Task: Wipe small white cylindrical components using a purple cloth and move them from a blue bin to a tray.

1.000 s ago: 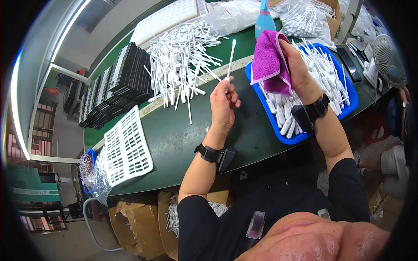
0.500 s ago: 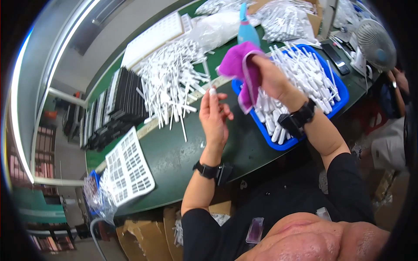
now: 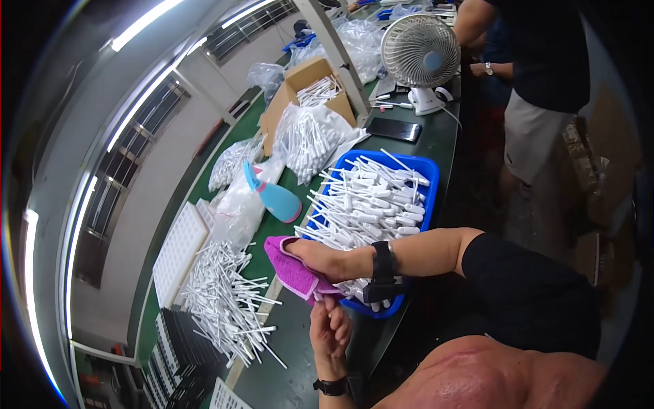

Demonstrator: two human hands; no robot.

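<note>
Presently, head view: right hand (image 3: 325, 259) clenched on a magenta cloth (image 3: 293, 273) at the near-left corner of the blue tray (image 3: 428, 178) of white sticks (image 3: 371, 204). Left hand (image 3: 330, 328) just below, fingertips touching the cloth's lower edge; whether it grasps anything cannot be told. Loose sticks (image 3: 225, 303) lie along the green tabletop's (image 3: 272, 368) left side.

I see bare forearms, a black wristband on my left hand (image 3: 330, 332) and right hand (image 3: 325, 259), and a black short sleeve (image 3: 524, 286).
</note>
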